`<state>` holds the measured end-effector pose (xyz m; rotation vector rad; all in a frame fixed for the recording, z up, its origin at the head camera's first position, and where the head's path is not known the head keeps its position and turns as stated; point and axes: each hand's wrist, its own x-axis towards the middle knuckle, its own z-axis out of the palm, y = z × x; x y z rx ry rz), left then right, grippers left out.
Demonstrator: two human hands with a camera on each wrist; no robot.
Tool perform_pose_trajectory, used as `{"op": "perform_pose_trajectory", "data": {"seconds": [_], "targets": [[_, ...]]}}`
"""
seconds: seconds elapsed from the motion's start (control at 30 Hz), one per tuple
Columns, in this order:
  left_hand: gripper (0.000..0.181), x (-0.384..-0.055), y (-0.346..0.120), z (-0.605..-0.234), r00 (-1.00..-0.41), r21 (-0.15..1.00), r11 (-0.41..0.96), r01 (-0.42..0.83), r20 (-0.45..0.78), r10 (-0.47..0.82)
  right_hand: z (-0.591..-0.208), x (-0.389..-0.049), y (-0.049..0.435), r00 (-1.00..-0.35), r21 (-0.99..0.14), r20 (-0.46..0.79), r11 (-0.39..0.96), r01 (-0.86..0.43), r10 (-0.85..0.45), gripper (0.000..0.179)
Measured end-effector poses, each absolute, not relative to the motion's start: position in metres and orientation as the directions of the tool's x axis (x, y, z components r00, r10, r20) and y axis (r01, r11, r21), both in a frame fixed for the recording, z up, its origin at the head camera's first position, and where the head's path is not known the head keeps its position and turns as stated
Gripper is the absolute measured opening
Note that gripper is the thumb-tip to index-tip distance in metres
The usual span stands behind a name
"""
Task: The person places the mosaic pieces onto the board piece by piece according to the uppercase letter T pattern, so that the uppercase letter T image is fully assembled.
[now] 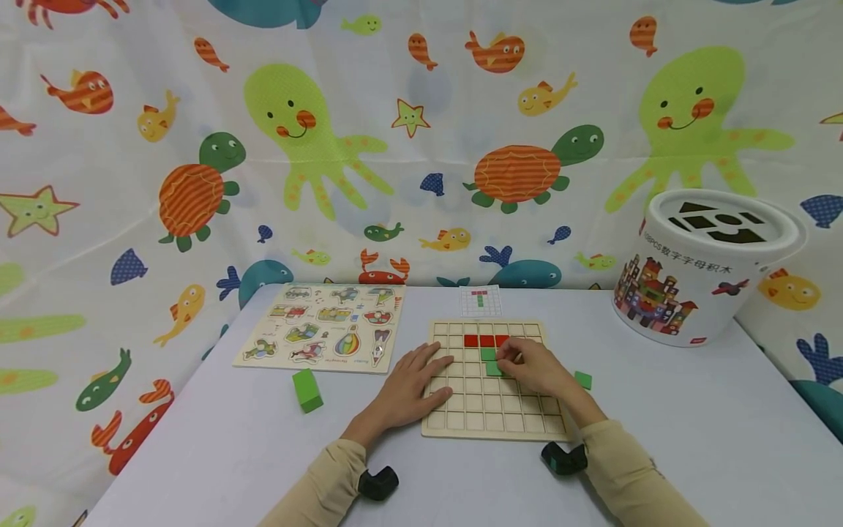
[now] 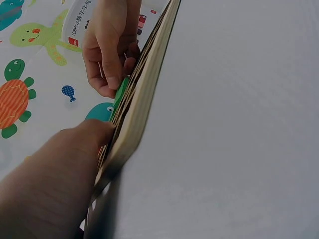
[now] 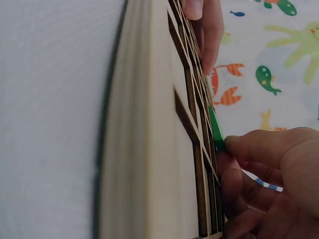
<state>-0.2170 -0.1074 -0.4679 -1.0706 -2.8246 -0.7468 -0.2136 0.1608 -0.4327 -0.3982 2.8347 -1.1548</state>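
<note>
A wooden grid board [image 1: 465,422] lies on the table, with a row of red square tiles [image 1: 486,341] near its far edge. Just below that row sits a green square tile [image 1: 487,354]. My right hand [image 1: 535,366] pinches another green tile [image 3: 216,130] between thumb and fingertips, tilted against the board's grid in the right wrist view. My left hand [image 1: 410,386] rests on the board's left side with its fingers spread; its thumb [image 2: 94,132] lies along the near part of that side.
A small pattern card [image 1: 480,301] lies behind the board. To the left are a picture puzzle board [image 1: 270,353] and a green block [image 1: 307,391]. A loose green tile [image 1: 582,380] lies right of the grid, and a white bucket [image 1: 691,285] stands at the back right.
</note>
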Motion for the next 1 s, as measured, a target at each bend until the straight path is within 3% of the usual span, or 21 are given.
{"op": "perform_pose_trajectory", "data": {"seconds": [0.67, 1.0], "targets": [[0.055, -0.218, -0.108, -0.470, -0.772, 0.418, 0.663, 0.621, 0.181, 0.609, -0.436, -0.212, 0.156, -0.971, -0.665, 0.055, 0.717, -0.208, -0.231, 0.006], [0.055, -0.218, -0.108, -0.470, -0.771, 0.409, 0.665, 0.625, 0.187, 0.609, -0.437, -0.210, 0.170, -0.960, -0.730, 0.051, 0.647, -0.223, -0.274, 0.006]]}}
